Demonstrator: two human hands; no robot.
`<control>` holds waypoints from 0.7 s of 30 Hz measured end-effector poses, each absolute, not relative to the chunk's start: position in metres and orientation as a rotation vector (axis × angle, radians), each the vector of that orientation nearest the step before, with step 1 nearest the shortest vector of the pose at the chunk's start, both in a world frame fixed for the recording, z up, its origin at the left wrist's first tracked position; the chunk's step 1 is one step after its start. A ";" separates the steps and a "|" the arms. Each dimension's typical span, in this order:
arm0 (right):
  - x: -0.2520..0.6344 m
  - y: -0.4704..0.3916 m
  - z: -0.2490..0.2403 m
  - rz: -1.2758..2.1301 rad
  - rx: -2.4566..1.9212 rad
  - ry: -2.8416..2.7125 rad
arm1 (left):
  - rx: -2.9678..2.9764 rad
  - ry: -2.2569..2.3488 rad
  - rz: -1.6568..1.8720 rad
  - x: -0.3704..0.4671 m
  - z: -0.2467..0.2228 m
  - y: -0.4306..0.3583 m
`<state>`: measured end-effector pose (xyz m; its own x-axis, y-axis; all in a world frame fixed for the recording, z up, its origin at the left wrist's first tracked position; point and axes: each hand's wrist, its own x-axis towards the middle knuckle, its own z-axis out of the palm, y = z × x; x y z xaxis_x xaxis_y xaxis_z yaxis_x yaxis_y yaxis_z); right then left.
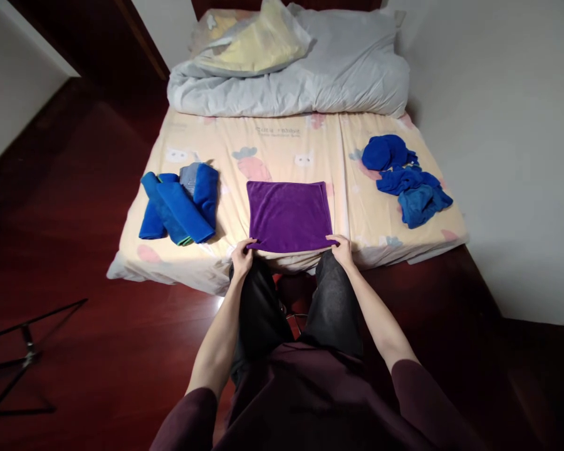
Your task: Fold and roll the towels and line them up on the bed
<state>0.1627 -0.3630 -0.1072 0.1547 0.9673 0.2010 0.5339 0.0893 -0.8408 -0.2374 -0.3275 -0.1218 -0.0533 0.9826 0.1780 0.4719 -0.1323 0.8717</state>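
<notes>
- While my left hand (242, 257) pinches one near corner of the purple cloth (289, 216), my right hand (342, 252) pinches the other.
- It lies on the bed (207, 143).

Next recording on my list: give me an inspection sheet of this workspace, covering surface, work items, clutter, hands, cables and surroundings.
Surface: carrot-patterned bed sheet, slightly wrinkled.
Work items: purple cloth, spread near the sheet's front edge; folded blue cloths piled to its left, crumpled blue cloths to its right.
Clutter: grey quilt and yellow bedding at the far end.
Hands: left hand pinches the purple cloth's near left corner; right hand, its near right corner.
Cables: thin cord-like lines between the trouser legs; too small to identify.
Surroundings: dark red floor, pale wall at right, black stand at lower left.
</notes>
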 end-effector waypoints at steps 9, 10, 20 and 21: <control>0.161 -0.361 -0.116 0.630 -1.595 -1.282 | 1.438 1.709 1.303 -0.235 -0.133 -0.319; 0.161 -0.361 -0.117 0.617 -1.606 -1.261 | 1.430 1.724 1.316 -0.235 -0.133 -0.320; 0.163 -0.363 -0.117 0.617 -1.690 -1.287 | 1.431 1.830 1.312 -0.233 -0.127 -0.329; 0.163 -0.363 -0.116 0.614 -1.711 -1.302 | 1.443 1.840 1.298 -0.233 -0.128 -0.328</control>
